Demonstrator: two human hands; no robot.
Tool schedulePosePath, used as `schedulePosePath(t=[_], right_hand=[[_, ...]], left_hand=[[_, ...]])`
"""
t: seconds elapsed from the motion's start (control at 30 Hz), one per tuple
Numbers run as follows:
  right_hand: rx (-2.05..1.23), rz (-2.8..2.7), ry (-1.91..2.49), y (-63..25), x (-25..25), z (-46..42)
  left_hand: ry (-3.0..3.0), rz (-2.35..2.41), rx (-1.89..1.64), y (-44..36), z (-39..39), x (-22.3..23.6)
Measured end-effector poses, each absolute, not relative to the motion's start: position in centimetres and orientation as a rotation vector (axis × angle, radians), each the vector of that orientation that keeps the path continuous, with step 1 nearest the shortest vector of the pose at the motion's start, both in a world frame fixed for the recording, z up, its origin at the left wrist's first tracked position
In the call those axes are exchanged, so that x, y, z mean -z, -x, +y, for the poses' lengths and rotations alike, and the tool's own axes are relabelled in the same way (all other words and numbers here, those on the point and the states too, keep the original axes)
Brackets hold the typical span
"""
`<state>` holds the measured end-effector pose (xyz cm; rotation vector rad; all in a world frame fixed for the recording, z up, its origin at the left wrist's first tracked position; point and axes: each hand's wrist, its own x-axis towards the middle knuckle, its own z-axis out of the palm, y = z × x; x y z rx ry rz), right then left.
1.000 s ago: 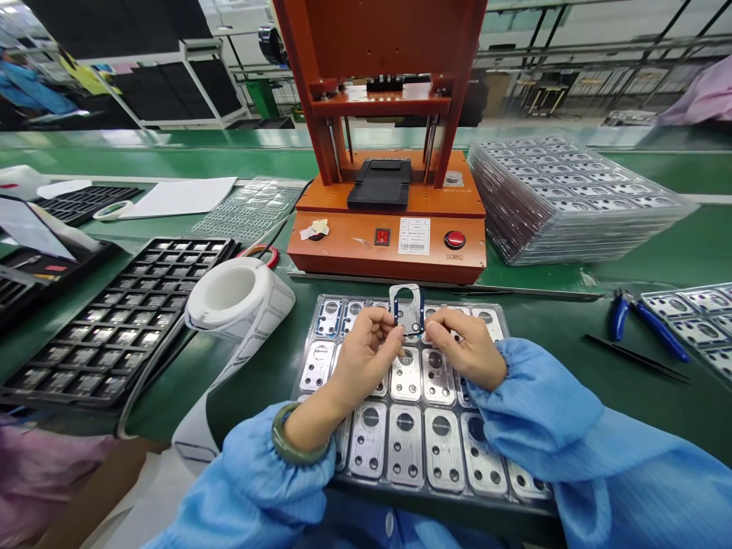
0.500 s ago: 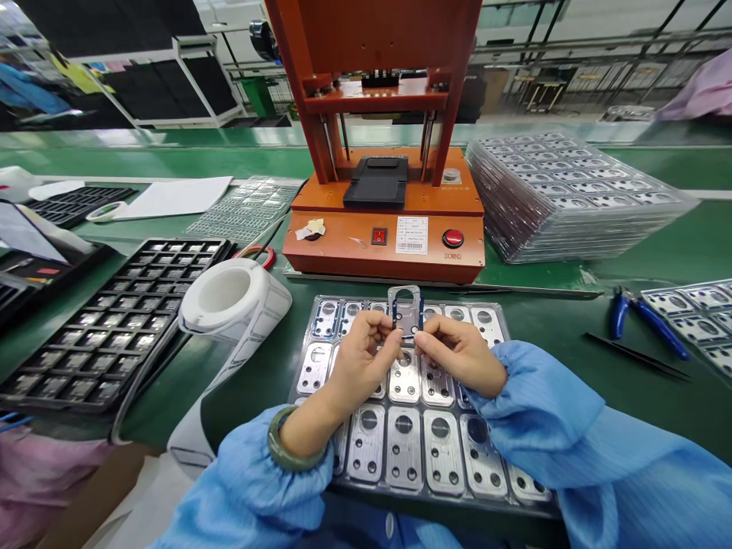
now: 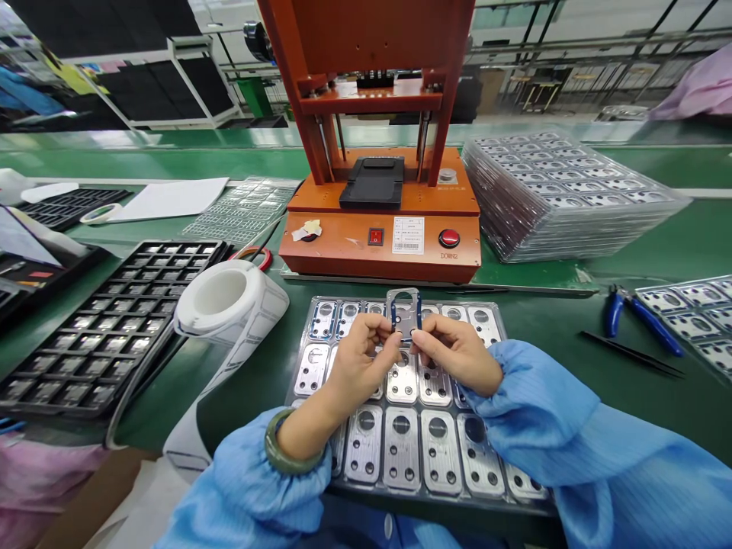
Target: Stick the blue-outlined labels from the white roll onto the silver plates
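A small metal plate (image 3: pixel 405 305) with a wide cutout and blue edges is held up between both hands. My left hand (image 3: pixel 366 352) pinches its lower left corner. The lower right corner sits between the thumb and fingers of my right hand (image 3: pixel 457 352). Beneath my hands lies a clear plastic tray (image 3: pixel 297 374) filled with rows of similar silver plates (image 3: pixel 402 446), each with round holes. Some plates in the back row have blue edges. My hands and forearms hide part of the middle row.
An orange press (image 3: pixel 380 236) with a black fixture stands behind the tray. To its right is a stack of filled clear trays (image 3: pixel 572 202). Left are a label roll (image 3: pixel 229 301) and a black parts tray (image 3: pixel 114 328). Blue-handled cutters (image 3: pixel 652 324) and black tweezers (image 3: pixel 629 354) lie right.
The whole view has shifted slightly. Both hands keep the same pinch on the metal plate, which stays almost in place above the tray.
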<state>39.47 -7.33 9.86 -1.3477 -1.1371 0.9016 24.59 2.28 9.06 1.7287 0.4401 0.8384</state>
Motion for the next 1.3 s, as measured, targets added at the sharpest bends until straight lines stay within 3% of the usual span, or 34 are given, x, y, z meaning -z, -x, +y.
schedulePosePath(t=[1.3], right_hand=[[-0.868, -1.031, 1.393, -39.51, -9.42, -7.3]], left_hand=[[-2.094, 0.349, -0.89, -24.35, 2.29, -8.96]])
